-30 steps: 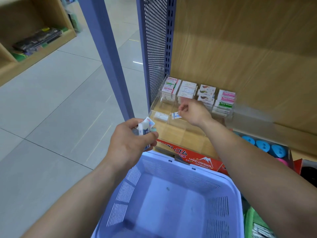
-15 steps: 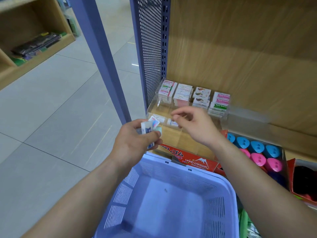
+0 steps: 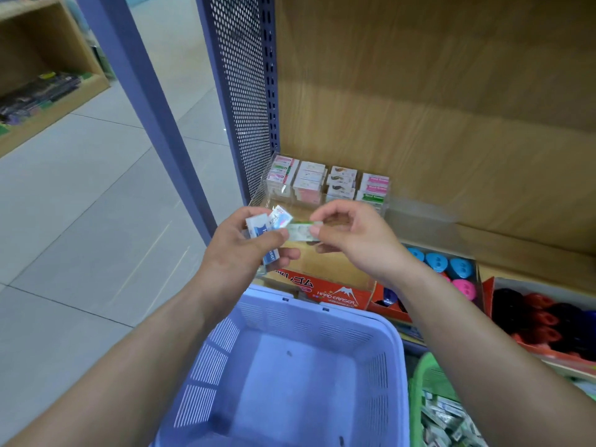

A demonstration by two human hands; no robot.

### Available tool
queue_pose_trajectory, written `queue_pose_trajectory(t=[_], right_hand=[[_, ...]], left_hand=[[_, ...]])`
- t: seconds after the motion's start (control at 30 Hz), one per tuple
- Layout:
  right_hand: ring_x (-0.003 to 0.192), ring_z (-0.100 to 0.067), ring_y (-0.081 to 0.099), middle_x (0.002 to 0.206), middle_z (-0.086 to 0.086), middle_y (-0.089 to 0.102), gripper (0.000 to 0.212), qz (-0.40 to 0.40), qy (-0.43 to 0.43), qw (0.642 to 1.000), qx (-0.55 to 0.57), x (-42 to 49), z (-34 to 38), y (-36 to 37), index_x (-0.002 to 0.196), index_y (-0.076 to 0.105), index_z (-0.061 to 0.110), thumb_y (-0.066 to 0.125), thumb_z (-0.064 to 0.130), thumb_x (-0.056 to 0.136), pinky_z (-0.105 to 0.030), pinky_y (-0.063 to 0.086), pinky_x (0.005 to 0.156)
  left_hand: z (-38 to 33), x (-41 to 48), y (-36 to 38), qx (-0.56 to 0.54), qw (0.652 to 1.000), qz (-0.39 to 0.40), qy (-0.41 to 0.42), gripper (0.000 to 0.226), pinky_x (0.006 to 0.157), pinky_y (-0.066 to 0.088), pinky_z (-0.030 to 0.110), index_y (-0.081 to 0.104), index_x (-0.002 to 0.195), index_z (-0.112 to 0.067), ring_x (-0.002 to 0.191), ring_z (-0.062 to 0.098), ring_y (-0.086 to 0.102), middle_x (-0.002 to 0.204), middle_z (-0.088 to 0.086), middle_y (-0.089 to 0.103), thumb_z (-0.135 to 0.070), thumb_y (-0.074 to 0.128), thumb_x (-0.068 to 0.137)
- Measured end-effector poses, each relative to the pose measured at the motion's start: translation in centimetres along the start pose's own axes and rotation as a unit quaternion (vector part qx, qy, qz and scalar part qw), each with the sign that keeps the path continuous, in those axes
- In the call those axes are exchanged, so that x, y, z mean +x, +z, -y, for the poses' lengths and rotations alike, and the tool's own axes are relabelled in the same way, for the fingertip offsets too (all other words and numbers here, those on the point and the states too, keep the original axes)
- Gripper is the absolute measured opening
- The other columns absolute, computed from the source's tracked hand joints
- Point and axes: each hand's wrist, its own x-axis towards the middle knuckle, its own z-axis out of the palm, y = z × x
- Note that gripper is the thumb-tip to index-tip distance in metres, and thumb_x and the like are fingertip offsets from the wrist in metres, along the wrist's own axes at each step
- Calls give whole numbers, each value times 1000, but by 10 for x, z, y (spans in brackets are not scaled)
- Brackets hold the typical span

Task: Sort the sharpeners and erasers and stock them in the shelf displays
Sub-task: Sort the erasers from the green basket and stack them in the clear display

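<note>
between the two hands, above the far rim of the basket: green eraser (image 3: 301, 231), flat and roughly level. right hand (image 3: 351, 241): grip closed on the eraser's right end, pinched between thumb and forefinger, remaining fingers curled. the eraser's left end meets the thumb of the left hand (image 3: 240, 253). left hand: grip closed round a bundle of erasers (image 3: 259, 228), blue-and-white sleeves, one pink-and-blue piece sticking up at the top; exact count cannot be told.

behind the hands, on the shelf (image 3: 483, 243): clear display case (image 3: 383, 209), four stacks of boxed erasers (image 3: 325, 182) along its back wall, side by side. just in front of the case: red eraser box (image 3: 337, 294), printed with a white mountain.

right of the case: tray of blue and pink sharpeners (image 3: 459, 269); further right, red tray of dark and red sharpeners (image 3: 545, 321).

below the hands: lavender basket (image 3: 322, 303), slotted walls. lower right: green basket (image 3: 427, 372), holding small wrapped packs, blurred.

left of the shelf: perforated blue panel (image 3: 245, 91), blue post (image 3: 142, 101), grey tiled floor (image 3: 80, 204).
</note>
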Motion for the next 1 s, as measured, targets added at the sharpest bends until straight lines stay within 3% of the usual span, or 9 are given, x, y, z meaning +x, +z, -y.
queue_pose_trajectory(t=[0.17,0.27,0.37,0.5,0.6,0.7,0.8,1.0], right_hand=[[76,-22,73,79,-3,70,9,-5,17,998,61,-6,-2,-15,103,64,8,65,3,95,-28,60,69],[77,-21,72,85,-9,72,18,1,9,998,60,-8,-4,-15,108,66,9,68,0,92,-27,58,72],[80,-20,70,92,-11,74,30,-1,5,997,74,-6,-8,-12,109,65,9,73,-7,85,-30,59,77],[83,-20,69,95,-8,73,23,-7,23,991,134,-5,-13,-9,107,68,11,69,-3,89,-33,59,73],[81,-18,69,105,-2,70,21,-25,50,992,115,-4,-18,-15,113,72,19,62,8,98,-38,61,68],[65,-14,62,112,-6,70,17,-81,65,994,33,3,-32,-29,112,70,19,68,15,96,-28,53,55],[61,-12,62,109,-7,69,8,-115,79,990,4,14,-49,-40,101,70,14,71,10,93,-26,54,61],[84,-19,76,112,-9,69,25,-112,99,989,17,37,-68,-35,108,70,15,66,-4,92,-26,61,79]], left_hand=[[-2,1,2,26,999,-24,9,31,63,61,30,61,114,-5,64,22,73,86,10,76,-2,74,86],[0,1,6,34,999,-16,9,27,58,61,26,60,112,-4,60,19,71,75,4,74,1,72,88],[3,2,8,44,999,-13,3,29,56,59,26,60,112,-5,58,18,69,78,8,72,0,73,87],[6,2,10,68,998,-7,-7,25,59,61,27,61,109,-6,56,19,68,81,9,68,1,73,87],[7,5,5,98,995,-24,-7,20,57,59,25,64,105,-6,56,16,67,85,13,66,1,73,88],[12,9,-5,134,990,-40,-8,15,56,59,25,68,97,-11,56,14,66,82,12,67,0,74,87],[19,10,-17,175,983,-53,-10,16,59,62,29,69,97,-11,56,16,64,77,9,67,0,75,86],[27,11,-40,212,974,-79,-26,15,56,58,25,69,98,-10,58,17,65,82,16,70,-4,76,86]])
